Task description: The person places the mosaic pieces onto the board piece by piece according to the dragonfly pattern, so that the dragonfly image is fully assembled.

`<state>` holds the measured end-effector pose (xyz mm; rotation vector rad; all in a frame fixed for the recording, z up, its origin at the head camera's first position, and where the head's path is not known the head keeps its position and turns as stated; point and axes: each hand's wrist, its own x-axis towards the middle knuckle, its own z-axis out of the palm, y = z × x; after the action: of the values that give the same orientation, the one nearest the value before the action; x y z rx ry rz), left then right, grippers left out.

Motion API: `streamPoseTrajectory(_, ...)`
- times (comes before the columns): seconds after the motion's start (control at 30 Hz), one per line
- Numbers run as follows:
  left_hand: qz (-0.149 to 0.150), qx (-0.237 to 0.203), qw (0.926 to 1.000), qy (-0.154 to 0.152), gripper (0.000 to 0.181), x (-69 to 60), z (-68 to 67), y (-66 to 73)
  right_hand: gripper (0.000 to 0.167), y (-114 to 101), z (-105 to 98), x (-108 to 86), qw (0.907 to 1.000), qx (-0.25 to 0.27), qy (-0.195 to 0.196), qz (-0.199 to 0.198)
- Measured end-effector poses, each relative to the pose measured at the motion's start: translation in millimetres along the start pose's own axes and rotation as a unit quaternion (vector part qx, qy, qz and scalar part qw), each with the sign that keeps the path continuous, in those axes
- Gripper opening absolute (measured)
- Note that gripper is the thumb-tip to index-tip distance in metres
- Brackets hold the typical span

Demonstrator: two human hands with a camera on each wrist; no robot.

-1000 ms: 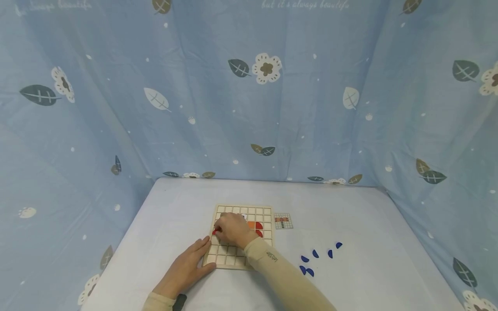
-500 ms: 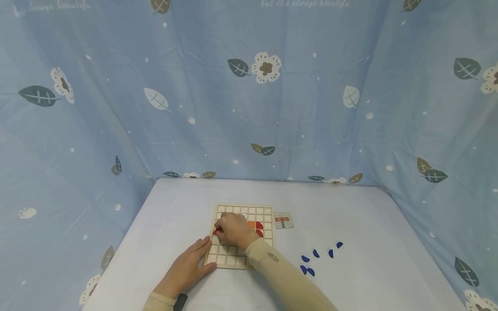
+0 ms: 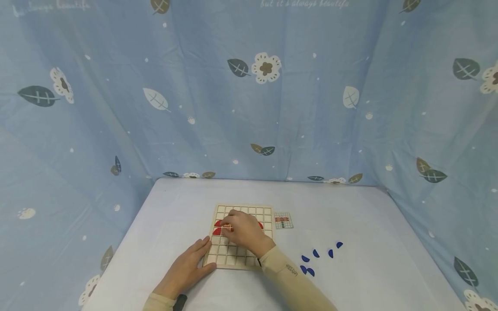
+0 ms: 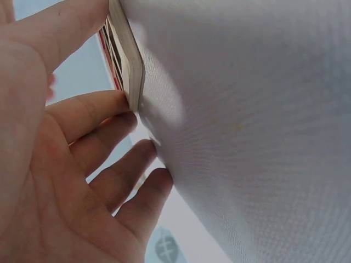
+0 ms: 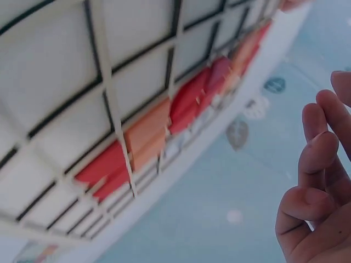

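A wooden grid board lies on the white table. My left hand rests at its near left corner, with the thumb at the near edge and the extended fingers beside the left edge. In the left wrist view, fingertips touch the board's corner. My right hand hovers over the middle of the board, its fingers loosely bent and no piece visible between them. Red quarter-round pieces sit in cells at the left side. The right wrist view also shows orange pieces in the row; the hand hides some cells in the head view.
A small pattern card lies against the board's right side. Several blue half-round pieces are scattered on the table to the right. Blue leaf-print cloth hangs round the back and sides of the white table.
My right hand has drawn back to the right from the left-hand red pieces, which now show in their cells. The left hand stays at the board's corner.
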<state>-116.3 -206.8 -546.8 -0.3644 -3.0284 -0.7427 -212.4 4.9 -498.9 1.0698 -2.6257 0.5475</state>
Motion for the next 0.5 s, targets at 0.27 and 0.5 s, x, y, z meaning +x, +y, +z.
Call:
streamPoseTrajectory(0.27,-0.007,0.001,1.0,0.006,0.074,-0.2,0.6,2.7,0.014,11.0,-32.2,-35.0,0.9993,0.009,0.028,0.023)
streamPoseTrajectory(0.5,-0.017,0.003,0.9998,-0.002,0.074,0.2,1.8,4.4,0.015,34.7,-49.3,-72.2,0.9979,0.021,0.049,0.036)
